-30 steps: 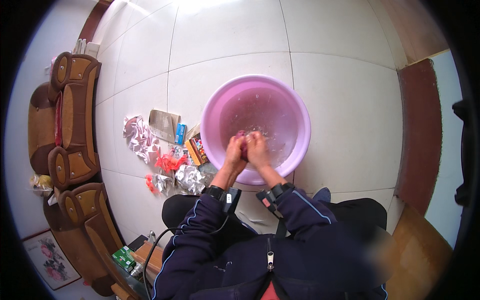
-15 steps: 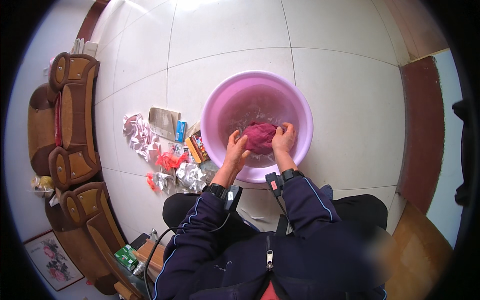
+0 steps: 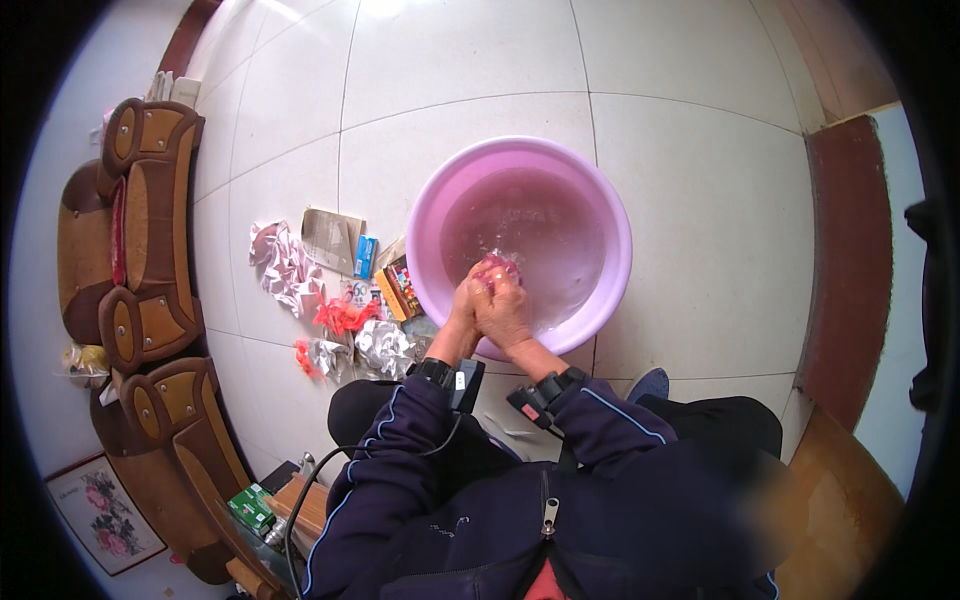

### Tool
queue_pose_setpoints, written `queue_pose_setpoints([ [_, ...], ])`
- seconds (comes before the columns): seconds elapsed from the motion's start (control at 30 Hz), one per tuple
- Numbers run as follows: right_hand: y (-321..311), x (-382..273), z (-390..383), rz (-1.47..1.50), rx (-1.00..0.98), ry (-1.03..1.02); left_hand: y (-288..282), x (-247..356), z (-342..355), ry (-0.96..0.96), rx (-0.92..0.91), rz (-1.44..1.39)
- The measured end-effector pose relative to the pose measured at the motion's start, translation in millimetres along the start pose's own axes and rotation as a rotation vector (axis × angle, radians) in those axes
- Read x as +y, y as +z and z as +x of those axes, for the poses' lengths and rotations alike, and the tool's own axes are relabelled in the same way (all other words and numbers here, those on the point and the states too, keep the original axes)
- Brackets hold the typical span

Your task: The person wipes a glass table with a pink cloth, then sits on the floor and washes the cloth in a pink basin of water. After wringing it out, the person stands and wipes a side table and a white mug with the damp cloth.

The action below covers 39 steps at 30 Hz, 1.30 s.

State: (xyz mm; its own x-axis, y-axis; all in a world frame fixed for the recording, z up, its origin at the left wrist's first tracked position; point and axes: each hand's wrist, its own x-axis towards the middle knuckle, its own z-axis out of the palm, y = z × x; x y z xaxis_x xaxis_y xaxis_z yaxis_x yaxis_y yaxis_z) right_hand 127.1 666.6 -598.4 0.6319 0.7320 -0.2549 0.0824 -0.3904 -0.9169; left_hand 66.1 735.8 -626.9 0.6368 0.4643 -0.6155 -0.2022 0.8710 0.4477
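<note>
Navy fabric fills the bottom of the frame: one jacket (image 3: 470, 535), its two sleeves reaching up toward the middle, each wrist wearing one strapped black device (image 3: 530, 405). One shoe (image 3: 648, 385) shows just right of bottom centre.

Near the middle of the frame, the left hand (image 3: 462, 312) and the right hand (image 3: 506, 308) are clasped together, their fingers curled tight around one dark pink cloth (image 3: 502, 266). Some of the left fingers are hidden behind the right hand. The cloth is bunched small, mostly covered, and sits over the near left part of one pink basin (image 3: 621, 250).

The water (image 3: 560, 235) in the basin is cloudy, and splashes show at the cloth. By the look of it the work is partway along — the cloth is wet and pressed into a wad, but not yet opened out or laid aside. How clean or wrung it is, I cannot tell.

Left of the basin lie one yellow-and-dark box (image 3: 400, 290), one blue box (image 3: 365, 256), one flat grey-brown card (image 3: 328, 238), one heap of crumpled pale paper (image 3: 288, 272), and red plastic (image 3: 345, 315) beside silvery wrapping (image 3: 384, 348) — overlapping, so not countable piece by piece.

Farther off, brown seating (image 3: 150, 235) lines the left edge, with one framed flower picture (image 3: 107, 517) at lower left.
</note>
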Motion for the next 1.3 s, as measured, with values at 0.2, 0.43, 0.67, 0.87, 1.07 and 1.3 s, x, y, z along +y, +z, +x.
queue_pose_setpoints([
  [0.2,-21.9,27.1,34.5,-0.038,0.261,0.006,34.1,-22.3,-4.0,0.059,0.241,0.053],
  [0.43,-12.4,-6.6,7.2,-0.015,-0.003,-0.117,12.2,-0.6,-0.4,0.129,0.088,0.105],
  [0.67,-29.9,56.5,50.2,-0.056,0.194,0.145,14.6,-21.4,-2.1,0.088,0.181,0.178],
  [0.87,-32.5,105.8,62.8,-0.182,0.379,0.374,14.9,-14.7,-10.2,-0.077,0.433,0.318],
  [1.07,-9.7,63.8,39.1,0.494,-0.241,0.489,-2.5,-21.2,-4.4,-0.245,0.344,0.108],
  [1.3,2.3,-2.9,7.5,0.014,0.046,-0.06,-14.2,-3.4,3.3,-0.03,0.045,-0.151],
])
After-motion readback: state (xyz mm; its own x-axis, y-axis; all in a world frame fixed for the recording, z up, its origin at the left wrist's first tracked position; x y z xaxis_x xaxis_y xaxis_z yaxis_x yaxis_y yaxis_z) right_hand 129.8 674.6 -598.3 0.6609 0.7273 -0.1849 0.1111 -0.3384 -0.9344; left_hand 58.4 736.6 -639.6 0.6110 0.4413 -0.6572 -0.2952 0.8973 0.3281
